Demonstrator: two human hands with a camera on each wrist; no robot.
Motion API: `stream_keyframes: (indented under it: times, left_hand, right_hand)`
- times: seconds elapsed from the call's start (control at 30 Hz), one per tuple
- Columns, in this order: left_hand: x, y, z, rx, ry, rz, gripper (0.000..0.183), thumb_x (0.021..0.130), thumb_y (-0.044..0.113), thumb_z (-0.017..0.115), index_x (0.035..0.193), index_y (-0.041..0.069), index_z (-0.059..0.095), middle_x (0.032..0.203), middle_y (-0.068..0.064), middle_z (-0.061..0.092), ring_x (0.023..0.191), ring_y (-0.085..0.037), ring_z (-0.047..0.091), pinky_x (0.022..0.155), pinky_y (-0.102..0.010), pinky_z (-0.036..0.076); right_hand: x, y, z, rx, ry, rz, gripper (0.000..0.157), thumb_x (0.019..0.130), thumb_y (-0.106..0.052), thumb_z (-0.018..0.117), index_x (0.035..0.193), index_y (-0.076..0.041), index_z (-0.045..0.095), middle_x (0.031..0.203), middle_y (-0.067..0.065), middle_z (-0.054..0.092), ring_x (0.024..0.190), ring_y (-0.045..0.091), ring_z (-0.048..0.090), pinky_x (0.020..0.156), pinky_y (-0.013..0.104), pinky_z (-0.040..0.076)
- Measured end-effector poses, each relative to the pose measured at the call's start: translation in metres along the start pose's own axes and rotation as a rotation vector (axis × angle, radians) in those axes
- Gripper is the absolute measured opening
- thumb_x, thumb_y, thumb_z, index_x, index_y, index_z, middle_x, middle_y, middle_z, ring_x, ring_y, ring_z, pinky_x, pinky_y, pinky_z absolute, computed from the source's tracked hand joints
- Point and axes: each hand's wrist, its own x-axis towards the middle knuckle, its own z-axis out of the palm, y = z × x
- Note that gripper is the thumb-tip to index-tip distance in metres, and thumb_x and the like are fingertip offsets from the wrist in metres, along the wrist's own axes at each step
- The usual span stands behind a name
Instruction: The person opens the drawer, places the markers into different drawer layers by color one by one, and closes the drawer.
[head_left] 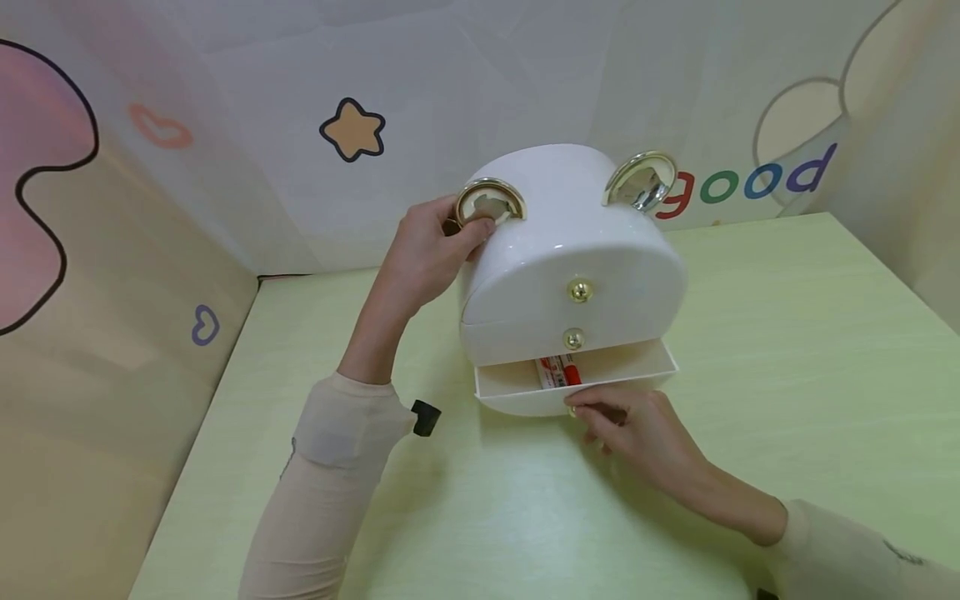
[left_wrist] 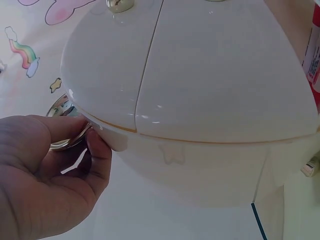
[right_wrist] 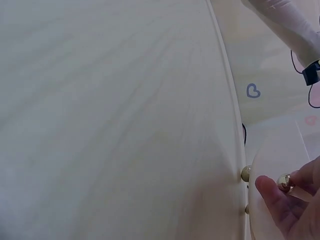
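Note:
A glossy white drawer box [head_left: 525, 308] with a rounded top, two gold-rimmed ears and gold knobs stands on the table. My left hand [head_left: 427, 254] grips its left ear [head_left: 487, 200], thumb in front; the left wrist view shows the hand [left_wrist: 60, 185] beside the box's white side. At the bottom drawer [head_left: 517, 403], which is pulled partway out, my right hand [head_left: 637, 429] pinches the small gold knob [right_wrist: 285, 183]. Inside that drawer lies a white tube with a red cap [head_left: 572, 374], its far end hidden under the box.
The upper gold knob [head_left: 581, 290] and middle knob [head_left: 573, 338] sit on fronts that are closed. Behind the box, the right ear [head_left: 641, 183] is near the printed wall [head_left: 450, 92]. The pale green table [head_left: 480, 517] extends to both sides.

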Motion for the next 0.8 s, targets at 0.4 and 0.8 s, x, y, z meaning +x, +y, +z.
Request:
stream_keyframes:
  times: [0.4,0.8]
  left_hand:
    - [-0.001,0.002,0.002,-0.066,0.031,-0.035,0.014,0.103,0.017,0.065,0.099,0.004,0.064,0.093,-0.009,0.060,0.088,-0.021,0.059,0.078,-0.029,0.050]
    - [-0.002,0.000,0.002,-0.126,0.023,-0.033,0.017,0.106,0.019,0.062,0.101,0.002,0.064,0.100,-0.011,0.063,0.094,-0.023,0.066,0.085,-0.032,0.055]
  right_hand:
    - [0.017,0.006,-0.002,-0.019,0.021,-0.032,0.017,0.094,0.006,0.070,0.107,-0.002,0.078,0.097,0.012,0.077,0.063,0.020,0.071,0.050,0.026,0.053]
    - [0.026,0.011,-0.002,-0.035,0.040,-0.076,0.017,0.094,0.005,0.071,0.106,-0.003,0.079,0.100,0.008,0.078,0.064,0.018,0.071,0.056,0.021,0.053]
